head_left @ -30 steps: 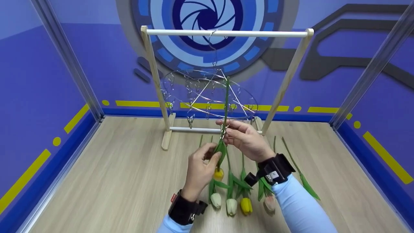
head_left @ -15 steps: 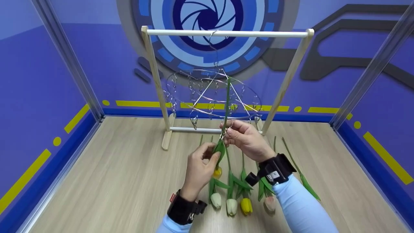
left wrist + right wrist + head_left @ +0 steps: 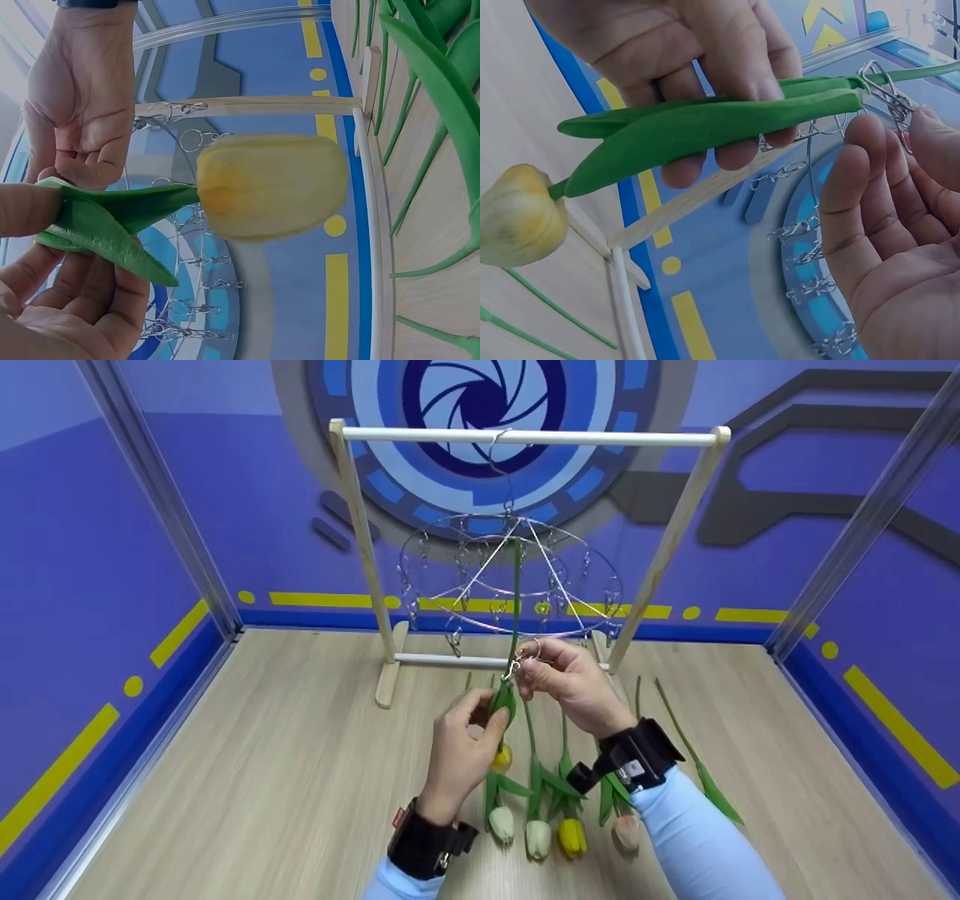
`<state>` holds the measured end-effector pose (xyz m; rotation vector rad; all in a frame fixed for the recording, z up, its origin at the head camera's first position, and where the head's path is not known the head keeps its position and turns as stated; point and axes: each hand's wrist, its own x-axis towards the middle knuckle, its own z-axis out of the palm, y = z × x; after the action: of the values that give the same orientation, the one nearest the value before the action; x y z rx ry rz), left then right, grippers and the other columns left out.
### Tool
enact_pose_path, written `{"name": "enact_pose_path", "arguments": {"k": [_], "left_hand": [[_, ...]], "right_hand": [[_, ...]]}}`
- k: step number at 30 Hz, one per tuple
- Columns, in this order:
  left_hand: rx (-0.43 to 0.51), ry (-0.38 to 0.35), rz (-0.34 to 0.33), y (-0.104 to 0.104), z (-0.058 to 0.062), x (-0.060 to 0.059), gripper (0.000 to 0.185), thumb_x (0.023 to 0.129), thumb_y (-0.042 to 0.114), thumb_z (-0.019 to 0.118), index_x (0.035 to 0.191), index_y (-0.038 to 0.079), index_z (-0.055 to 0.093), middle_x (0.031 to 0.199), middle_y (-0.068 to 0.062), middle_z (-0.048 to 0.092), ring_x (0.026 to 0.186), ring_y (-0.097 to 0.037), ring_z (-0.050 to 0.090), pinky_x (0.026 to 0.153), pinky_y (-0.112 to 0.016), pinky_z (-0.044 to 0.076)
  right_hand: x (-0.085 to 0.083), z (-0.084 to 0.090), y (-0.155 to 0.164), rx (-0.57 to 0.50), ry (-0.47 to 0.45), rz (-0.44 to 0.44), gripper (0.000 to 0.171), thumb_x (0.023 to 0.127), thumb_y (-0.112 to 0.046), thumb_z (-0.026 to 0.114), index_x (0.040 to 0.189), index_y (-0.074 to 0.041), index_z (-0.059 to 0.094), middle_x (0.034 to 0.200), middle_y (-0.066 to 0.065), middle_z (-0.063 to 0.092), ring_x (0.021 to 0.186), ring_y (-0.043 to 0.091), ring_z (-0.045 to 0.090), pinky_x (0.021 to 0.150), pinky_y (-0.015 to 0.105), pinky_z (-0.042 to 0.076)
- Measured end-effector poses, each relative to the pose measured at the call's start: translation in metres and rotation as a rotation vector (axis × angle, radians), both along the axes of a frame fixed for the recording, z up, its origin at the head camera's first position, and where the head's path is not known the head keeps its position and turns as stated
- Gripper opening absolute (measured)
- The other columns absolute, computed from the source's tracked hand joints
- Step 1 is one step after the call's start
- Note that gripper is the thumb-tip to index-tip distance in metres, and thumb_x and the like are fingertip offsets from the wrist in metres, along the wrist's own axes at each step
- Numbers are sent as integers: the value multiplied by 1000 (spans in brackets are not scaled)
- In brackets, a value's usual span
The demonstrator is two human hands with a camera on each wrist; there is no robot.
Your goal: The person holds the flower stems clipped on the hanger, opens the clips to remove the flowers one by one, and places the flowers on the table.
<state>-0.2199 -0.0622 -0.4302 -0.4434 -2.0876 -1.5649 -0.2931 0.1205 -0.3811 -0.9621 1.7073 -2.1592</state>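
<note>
My left hand [image 3: 465, 750] pinches the green leaves of a yellow tulip [image 3: 274, 187] between thumb and fingers. The flower hangs bloom down, its long stem [image 3: 515, 600] pointing up in the head view. My right hand [image 3: 574, 686] pinches a metal clip [image 3: 889, 94] between thumb and index finger. In the right wrist view, the clip's wire end lies at the stem, just past the base of the leaves. That clip belongs to a round wire hanger [image 3: 454, 641] with several dangling clips, hooked over the white bar [image 3: 600, 437] of a wooden rack.
Several tulips lie in a row on the table below my hands, among them a white one [image 3: 538, 840], a yellow one [image 3: 571, 838] and a pale pink one [image 3: 626, 832]. Another green stem [image 3: 679, 727] lies farther right. The rack's wooden posts [image 3: 667, 551] stand behind my hands.
The hanger's ring has turned and shifted a little to the right. The tulip and its stem have moved slightly left, and more of the clip shows at the stem.
</note>
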Motion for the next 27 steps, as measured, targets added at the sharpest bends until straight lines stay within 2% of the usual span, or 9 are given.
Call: {"name": "enact_pose_path", "arguments": {"k": [6,10,14,18,27], "left_hand": [[-19,64,11,1,-2,0,17,95,19,77,105,7,71,90,0,67,78,-13,63,70,-31,55],[-56,77,56,2,-2,1,26,89,24,83,105,8,70,90,1,65,77,-12,62,69,-29,53],[-83,99,102,4,-1,2,20,88,13,81,103,5,70,90,-1,66,76,-13,62,68,-31,54],[-90,138,127,4,-2,1,14,86,3,76,99,4,71,87,-2,65,75,-14,62,67,-34,55],[-45,206,147,1,-3,-1,14,86,1,78,100,0,78,91,-5,67,77,-15,64,69,-33,57]], "right_hand": [[0,-2,0,7,38,-19,24,102,-14,65,116,5,63,91,1,66,75,13,64,72,25,54],[0,-3,0,13,51,-30,32,101,-15,66,117,12,60,91,0,66,75,12,64,71,25,53],[0,-3,0,18,66,-32,40,101,-14,66,118,20,54,91,0,67,75,12,64,71,25,54],[0,-2,0,22,82,-38,40,101,-14,67,118,20,55,91,1,67,74,12,64,70,25,54],[-3,-4,1,20,100,-52,36,101,-12,67,115,20,56,92,4,69,74,12,64,69,25,54]]}}
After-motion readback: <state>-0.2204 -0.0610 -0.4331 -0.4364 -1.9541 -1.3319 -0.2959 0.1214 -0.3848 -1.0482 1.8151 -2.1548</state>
